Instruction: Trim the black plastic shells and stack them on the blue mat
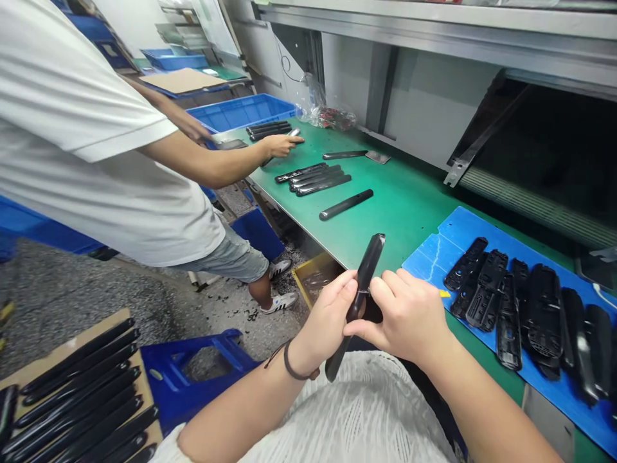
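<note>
A long, glossy black plastic casing is held at a slant in front of my body. My left hand is closed around its middle. Against the casing's other side, my right hand has its fingers curled and its thumb pressed to the casing. A thin shiny edge shows between the hands, and a small yellow end sticks out beyond my right hand. It looks like a slim yellow-ended tool in that hand, mostly hidden by the fingers. The nearest casing on the table lies beyond my hands.
Black plastic shells lie on a blue sheet at right. Several casings lie on the green table. A co-worker stands at left, handling a part. More casings lie on cardboard beside a blue stool.
</note>
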The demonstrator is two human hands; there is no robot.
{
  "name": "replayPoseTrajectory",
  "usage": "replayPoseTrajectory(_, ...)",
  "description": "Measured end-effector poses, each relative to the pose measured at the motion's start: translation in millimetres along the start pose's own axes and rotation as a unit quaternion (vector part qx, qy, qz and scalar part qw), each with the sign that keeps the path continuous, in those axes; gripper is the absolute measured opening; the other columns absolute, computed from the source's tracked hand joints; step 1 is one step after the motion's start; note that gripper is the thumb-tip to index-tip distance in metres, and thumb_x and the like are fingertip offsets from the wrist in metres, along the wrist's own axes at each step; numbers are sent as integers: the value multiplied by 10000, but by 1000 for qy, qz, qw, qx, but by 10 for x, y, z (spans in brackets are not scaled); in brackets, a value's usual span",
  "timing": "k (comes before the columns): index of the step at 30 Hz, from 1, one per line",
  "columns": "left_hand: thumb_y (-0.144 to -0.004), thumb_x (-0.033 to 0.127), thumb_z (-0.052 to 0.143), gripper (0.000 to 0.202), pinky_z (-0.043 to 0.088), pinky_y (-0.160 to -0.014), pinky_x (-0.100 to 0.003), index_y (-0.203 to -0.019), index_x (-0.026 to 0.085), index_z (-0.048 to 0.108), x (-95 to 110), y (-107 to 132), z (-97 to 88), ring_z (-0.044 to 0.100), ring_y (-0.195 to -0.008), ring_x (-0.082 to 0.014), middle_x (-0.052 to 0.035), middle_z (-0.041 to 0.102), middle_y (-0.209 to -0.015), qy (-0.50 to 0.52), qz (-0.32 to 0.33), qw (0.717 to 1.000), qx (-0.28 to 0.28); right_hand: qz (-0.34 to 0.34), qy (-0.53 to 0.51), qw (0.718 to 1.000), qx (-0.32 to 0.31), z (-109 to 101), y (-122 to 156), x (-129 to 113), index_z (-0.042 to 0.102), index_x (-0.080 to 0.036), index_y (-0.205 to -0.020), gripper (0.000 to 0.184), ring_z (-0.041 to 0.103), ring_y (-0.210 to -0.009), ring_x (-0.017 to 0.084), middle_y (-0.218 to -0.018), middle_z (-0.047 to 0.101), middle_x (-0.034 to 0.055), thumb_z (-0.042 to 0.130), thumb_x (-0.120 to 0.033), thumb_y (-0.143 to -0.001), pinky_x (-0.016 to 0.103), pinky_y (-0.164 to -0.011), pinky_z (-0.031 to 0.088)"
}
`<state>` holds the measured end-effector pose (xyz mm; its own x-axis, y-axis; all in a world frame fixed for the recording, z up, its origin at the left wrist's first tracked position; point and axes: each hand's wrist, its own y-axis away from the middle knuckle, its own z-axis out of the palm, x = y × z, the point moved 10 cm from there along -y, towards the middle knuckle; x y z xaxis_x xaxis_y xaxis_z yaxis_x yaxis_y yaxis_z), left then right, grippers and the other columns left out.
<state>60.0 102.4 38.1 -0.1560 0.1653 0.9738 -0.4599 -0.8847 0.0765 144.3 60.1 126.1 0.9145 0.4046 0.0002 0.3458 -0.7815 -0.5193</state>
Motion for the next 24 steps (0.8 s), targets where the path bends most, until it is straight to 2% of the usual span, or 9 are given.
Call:
replayPoseTrajectory(5, -1022, 592, 520, 443, 375, -574, -238, -984, 161, 611, 20, -20, 23, 420, -615, -107, 22, 495, -717, 31, 4, 999, 3, -11, 4, 1000, 8, -13, 33, -68, 563, -207, -741, 633, 377, -661, 175, -685, 512, 17, 364, -739, -1021, 341, -626, 198)
replayPoseTrajectory(11, -1024, 601, 507, 448, 321, -479, -231, -1031, 165, 612, -34, -39, 69, 391, -504, -87, 45, 473, -641, 62, -27, 998, 12, -8, 44, 998, 51, -44, 100, -90, 549, -212, -683, 651, 337, -656, 185, -641, 480, 22, 278, -652, -1079, 357, -626, 161)
replayPoseTrajectory(17, -1010, 593, 532, 433, 328, -481, -222, -1040, 169, 617, -46, -39, 107, 407, -503, -86, 36, 503, -644, 94, -39, 995, 23, -23, 58, 992, 106, -89, 167, -119, 528, -210, -633, 654, 304, -631, 178, -595, 444, 14, 322, -642, -1078, 364, -621, 143)
replayPoseTrajectory(24, -979, 596, 578, 447, 372, -545, -225, -1000, 152, 622, -15, -54, 108, 434, -577, -105, 21, 515, -659, 104, -22, 994, 31, -31, 46, 992, 115, -72, 214, -141, 527, -215, -627, 628, 306, -625, 180, -584, 436, 12, 357, -614, -1081, 369, -615, 153)
